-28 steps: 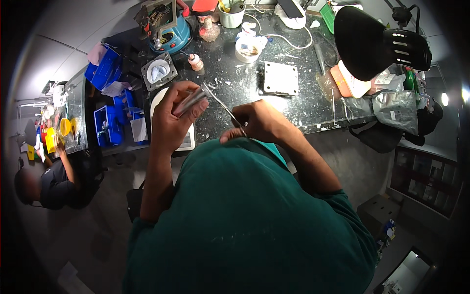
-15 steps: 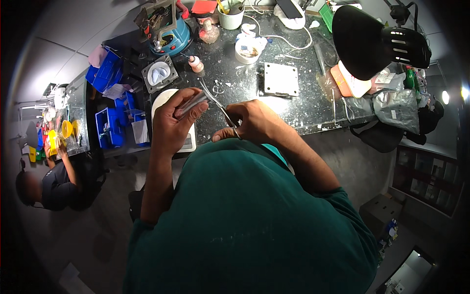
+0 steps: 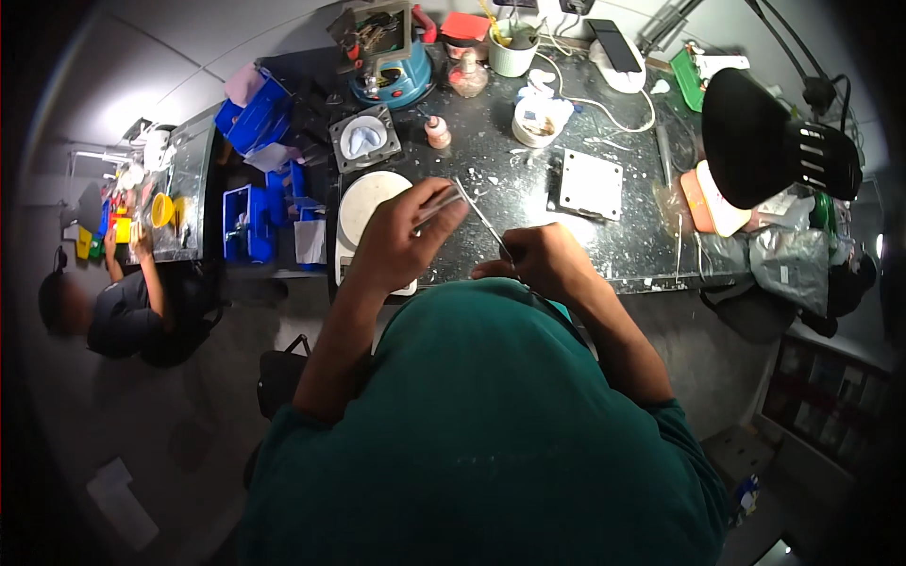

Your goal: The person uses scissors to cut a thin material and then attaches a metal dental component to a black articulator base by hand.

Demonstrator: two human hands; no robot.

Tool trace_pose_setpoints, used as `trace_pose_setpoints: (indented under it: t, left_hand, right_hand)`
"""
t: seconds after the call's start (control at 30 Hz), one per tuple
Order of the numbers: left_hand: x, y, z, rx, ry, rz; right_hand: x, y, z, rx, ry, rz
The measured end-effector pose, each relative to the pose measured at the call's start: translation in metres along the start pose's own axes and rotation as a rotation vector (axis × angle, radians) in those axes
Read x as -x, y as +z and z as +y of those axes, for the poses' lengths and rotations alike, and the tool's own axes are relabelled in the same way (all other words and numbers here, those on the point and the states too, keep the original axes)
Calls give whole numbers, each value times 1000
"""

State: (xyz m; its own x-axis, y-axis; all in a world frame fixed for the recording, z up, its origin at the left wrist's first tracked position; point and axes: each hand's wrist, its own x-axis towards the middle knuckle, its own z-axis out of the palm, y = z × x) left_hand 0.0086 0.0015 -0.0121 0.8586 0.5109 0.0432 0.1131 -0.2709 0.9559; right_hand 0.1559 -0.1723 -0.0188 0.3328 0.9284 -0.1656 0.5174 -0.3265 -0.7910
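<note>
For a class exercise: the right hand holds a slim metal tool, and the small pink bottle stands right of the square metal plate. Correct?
No: the head view shows the small pink bottle left of the square metal plate; the right hand holds a slim metal tool.

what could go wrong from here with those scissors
The scissors in the right hand reach close to the left hand, so a slip might nick it. The shiny piece the left hand holds could slip loose and drop, perhaps onto the white scale near that hand.
</note>
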Motion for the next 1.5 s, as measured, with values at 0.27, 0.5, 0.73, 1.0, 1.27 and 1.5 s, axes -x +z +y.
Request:
trace_pose_setpoints:
  t: [0.27,0.5,0.73,1.0,1.27,1.5]
  left_hand:
    - [-1,-8,-1,133,-141,-24]
    - [-9,-5,-19,831,-53,7]
    - [-9,-3,-26,674,72,40]
    - [-8,-4,-21,556,92,56]
    - [-4,-2,-8,663,-36,95]
    - [1,-5,-23,485,21,-34]
  right_hand:
    - [-2,-16,-6,-23,221,-209]
    - [1,-6,56,-228,391,-437]
    - [-2,14,85,-494,374,-430]
    - [0,24,82,-446,314,-393]
    - [2,8,56,-452,309,-368]
    - [7,-16,20,-459,221,-323]
